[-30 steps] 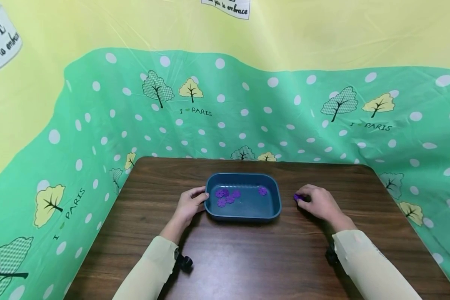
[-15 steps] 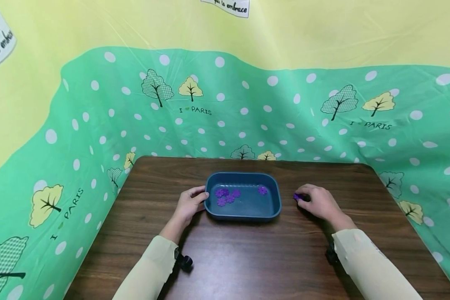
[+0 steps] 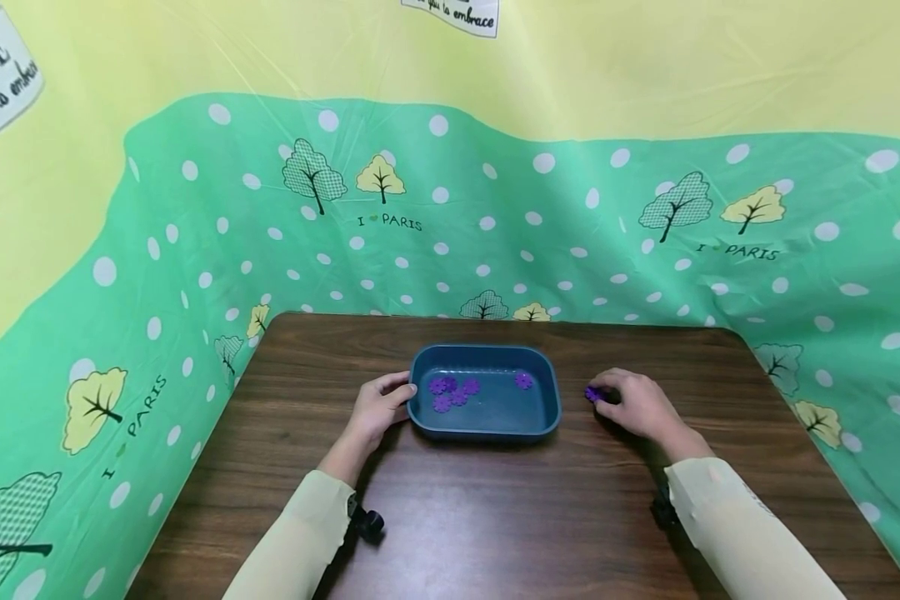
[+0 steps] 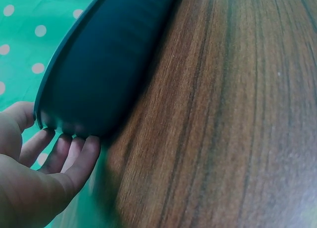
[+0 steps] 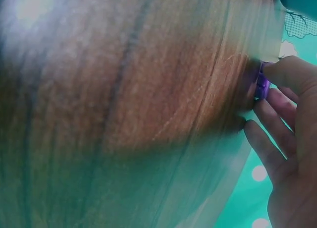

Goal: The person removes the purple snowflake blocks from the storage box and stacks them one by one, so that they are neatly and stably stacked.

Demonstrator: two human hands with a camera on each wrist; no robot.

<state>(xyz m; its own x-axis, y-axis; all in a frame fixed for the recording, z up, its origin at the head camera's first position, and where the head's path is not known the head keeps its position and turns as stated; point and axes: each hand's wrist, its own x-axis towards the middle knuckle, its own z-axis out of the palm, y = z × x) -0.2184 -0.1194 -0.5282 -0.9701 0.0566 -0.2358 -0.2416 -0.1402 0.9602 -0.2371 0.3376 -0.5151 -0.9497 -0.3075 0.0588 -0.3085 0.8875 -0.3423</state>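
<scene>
A dark blue rectangular plastic tray (image 3: 487,435) with rounded corners sits on the table. My left hand (image 3: 377,410) holds its left end, thumb over the rim and the other fingertips against the outer wall, as the left wrist view shows. Several purple flower-shaped pieces (image 3: 442,403) lie on the tray's floor, most grouped at the left, and a single purple flower-shaped piece (image 3: 523,380) lies near the right end. To the right of the tray, my right hand (image 3: 637,406) pinches another small purple piece (image 5: 262,85) at the tabletop, its shape partly hidden by the fingers.
The dark wood-grain table (image 3: 510,521) ends at a back edge just behind the tray. A green and yellow printed cloth (image 3: 525,187) hangs behind and on both sides. Black wrist cameras sit at both cuffs, the left one (image 3: 370,525) showing more.
</scene>
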